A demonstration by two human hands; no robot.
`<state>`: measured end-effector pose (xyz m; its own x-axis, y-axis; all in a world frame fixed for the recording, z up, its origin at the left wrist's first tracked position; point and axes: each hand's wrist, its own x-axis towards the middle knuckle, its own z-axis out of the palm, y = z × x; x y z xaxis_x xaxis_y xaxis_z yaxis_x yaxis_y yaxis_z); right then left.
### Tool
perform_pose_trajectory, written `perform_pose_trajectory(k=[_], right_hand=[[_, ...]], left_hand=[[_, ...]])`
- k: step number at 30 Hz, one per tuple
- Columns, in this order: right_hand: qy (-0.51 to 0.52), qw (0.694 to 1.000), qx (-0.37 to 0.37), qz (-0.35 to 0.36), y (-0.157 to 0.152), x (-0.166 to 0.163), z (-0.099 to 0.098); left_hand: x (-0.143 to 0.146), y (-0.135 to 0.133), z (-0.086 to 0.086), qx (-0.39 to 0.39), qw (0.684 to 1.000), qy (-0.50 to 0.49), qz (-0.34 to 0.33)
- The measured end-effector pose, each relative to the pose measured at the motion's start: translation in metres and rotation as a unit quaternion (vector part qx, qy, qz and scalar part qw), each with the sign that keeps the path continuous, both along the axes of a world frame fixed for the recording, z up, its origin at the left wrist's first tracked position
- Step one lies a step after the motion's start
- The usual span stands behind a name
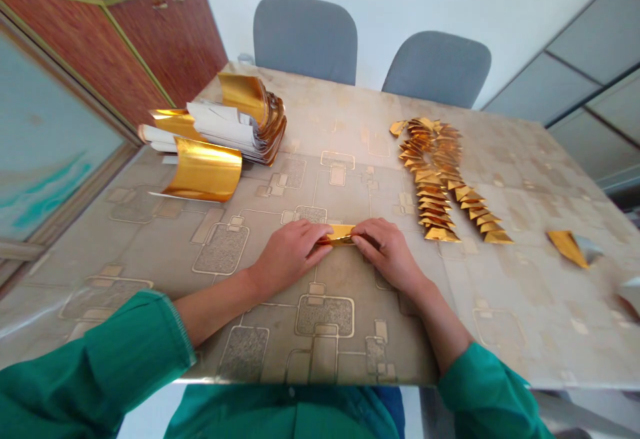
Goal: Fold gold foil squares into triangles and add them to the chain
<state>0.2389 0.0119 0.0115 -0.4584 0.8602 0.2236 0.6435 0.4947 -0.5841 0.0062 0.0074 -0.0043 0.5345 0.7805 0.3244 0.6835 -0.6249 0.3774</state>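
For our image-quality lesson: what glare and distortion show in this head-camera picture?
Head view: the wide lens bends the table edges and swells the green sleeve; the curved gold foil sheet glares; pale glare washes the tabletop's right side.

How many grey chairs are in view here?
2. One grey chair stands beyond the far edge of the table, and a second grey chair stands to its right. Only their backs show; others could be out of frame.

Gold foil strip [340,235]: narrow, shiny, folded flat, lying crosswise, ends partly hidden.
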Motion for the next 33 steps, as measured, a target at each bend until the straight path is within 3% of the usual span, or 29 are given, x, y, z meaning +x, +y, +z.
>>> perform_pose_trajectory(k=[5, 13, 17, 21, 26, 33], right_hand=[[0.004, 0.997, 0.011, -0.075, 0.002, -0.006, -0.008], [-0.066, 0.99, 0.03, -0.118, 0.006, -0.008, -0.017], [-0.077, 0.989, 0.04, -0.122, 0.006, -0.009, -0.017], [-0.076, 0.989, 0.037, -0.125, 0.005, -0.01, -0.015], [-0.061, 0.989, 0.023, -0.133, 0.005, -0.011, -0.014], [-0.065, 0.987, 0.027, -0.146, 0.005, -0.011, -0.016]], left_hand=[[0.001, 0.002, -0.001, -0.042, 0.998, -0.026, 0.049], [0.001, 0.003, 0.007, 0.0, 0.997, 0.03, 0.072], [0.007, -0.01, 0.014, 0.071, 0.994, 0.083, 0.018], [0.013, -0.027, 0.005, 0.056, 0.99, 0.118, -0.045], [0.011, -0.032, -0.009, 0.018, 0.988, 0.145, -0.054], [0.01, -0.032, -0.009, 0.01, 0.988, 0.142, -0.054]])
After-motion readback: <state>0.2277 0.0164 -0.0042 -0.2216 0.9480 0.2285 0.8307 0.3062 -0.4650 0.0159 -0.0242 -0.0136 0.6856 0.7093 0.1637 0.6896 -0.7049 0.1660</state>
